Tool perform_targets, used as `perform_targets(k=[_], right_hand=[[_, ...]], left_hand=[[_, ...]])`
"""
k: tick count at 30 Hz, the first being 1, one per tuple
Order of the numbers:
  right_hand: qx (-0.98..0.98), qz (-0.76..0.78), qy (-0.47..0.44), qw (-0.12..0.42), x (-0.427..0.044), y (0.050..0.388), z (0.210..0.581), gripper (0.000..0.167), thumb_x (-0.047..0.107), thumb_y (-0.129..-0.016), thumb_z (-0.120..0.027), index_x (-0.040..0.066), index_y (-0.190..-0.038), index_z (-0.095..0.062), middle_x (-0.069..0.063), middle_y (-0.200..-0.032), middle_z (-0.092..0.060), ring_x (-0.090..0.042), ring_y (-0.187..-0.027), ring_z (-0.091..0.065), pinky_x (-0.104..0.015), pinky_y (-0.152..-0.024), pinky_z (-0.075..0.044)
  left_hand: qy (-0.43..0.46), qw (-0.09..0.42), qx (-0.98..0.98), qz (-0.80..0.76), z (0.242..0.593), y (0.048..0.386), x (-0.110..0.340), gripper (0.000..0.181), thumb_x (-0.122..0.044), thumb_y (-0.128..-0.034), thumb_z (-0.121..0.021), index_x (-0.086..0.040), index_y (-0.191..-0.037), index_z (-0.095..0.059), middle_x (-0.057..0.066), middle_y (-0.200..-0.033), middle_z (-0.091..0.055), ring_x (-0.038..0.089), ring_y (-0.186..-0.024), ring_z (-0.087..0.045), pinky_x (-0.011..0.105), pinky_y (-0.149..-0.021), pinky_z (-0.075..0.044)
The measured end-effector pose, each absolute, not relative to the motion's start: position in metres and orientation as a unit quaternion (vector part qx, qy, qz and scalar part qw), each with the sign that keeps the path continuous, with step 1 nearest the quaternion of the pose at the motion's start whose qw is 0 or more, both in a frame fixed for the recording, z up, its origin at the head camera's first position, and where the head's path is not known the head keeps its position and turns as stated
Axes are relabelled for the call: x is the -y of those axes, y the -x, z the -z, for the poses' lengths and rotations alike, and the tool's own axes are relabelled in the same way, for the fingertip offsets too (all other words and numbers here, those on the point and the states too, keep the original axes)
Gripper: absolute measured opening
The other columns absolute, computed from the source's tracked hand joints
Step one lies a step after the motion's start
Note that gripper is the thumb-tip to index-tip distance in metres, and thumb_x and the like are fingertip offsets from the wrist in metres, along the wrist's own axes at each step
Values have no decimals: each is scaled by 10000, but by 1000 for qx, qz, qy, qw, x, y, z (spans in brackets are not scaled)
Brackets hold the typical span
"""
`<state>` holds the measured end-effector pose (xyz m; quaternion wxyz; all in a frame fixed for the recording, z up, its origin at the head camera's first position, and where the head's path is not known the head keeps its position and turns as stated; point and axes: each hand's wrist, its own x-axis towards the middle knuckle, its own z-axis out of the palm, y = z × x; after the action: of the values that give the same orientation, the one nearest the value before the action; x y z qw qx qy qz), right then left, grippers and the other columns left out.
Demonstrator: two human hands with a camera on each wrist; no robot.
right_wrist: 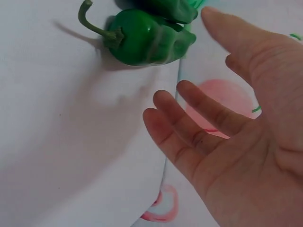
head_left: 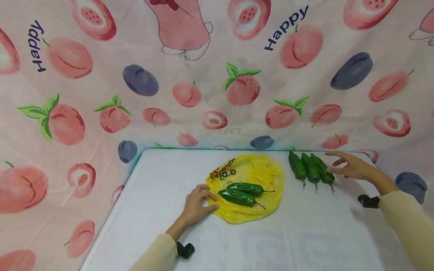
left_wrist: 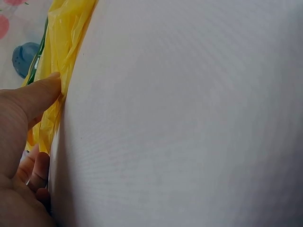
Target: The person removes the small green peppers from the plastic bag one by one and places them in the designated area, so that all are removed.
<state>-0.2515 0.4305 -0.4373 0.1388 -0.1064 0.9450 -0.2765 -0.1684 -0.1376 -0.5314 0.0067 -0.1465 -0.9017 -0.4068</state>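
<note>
Two green peppers (head_left: pixel 237 197) lie side by side on a flattened yellow plastic bag (head_left: pixel 271 205), stems pointing right. My left hand (head_left: pixel 197 205) is at the bag's left edge, thumb and fingertips spread apart and touching the plastic. The left wrist view shows the thumb (left_wrist: pixel 45 94) against the yellow bag (left_wrist: pixel 66 38). Three more green peppers (head_left: pixel 310 167) lie in a row at the back right, stems toward me. Beside the rightmost one hovers my right hand (head_left: pixel 350 165), fingers spread. In the right wrist view that pepper (right_wrist: pixel 142 40) is apart from the open palm (right_wrist: pixel 246 156).
The peppers and bag are on a white table (head_left: pixel 152 180). Its back edge meets a hanging cloth (head_left: pixel 203 105) printed with fruit. A black strap piece (head_left: pixel 185 250) hangs at the left wrist, another (head_left: pixel 368 201) at the right.
</note>
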Motion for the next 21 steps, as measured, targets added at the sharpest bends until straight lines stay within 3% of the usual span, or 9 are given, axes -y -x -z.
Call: perform_targets(k=[12,21], right_hand=[[-952,283,95,67,-420,244,422,855,368,-982,-704,22,-1599,-223,-398,-1329,-527,-591,-1138,-583,-585,-794,-562],[-941,315,119,26,-414,241,411,836,292,-964,-738,88,-1610,-249,-394,-1327,-512,-583,-1077,-598,-598,-765,-562]], left_hand=[[154,14,898,411,533,167,138,161,-312,-833,-872,-240,-891,-741,55,-1293,-575,278,-1221,-523,548,-974,-305],[156,15,900,408,532,169,138,164,-314,-835,-870,-238,-891,-736,61,-1294,-575,290,-1233,-521,543,-965,-310]])
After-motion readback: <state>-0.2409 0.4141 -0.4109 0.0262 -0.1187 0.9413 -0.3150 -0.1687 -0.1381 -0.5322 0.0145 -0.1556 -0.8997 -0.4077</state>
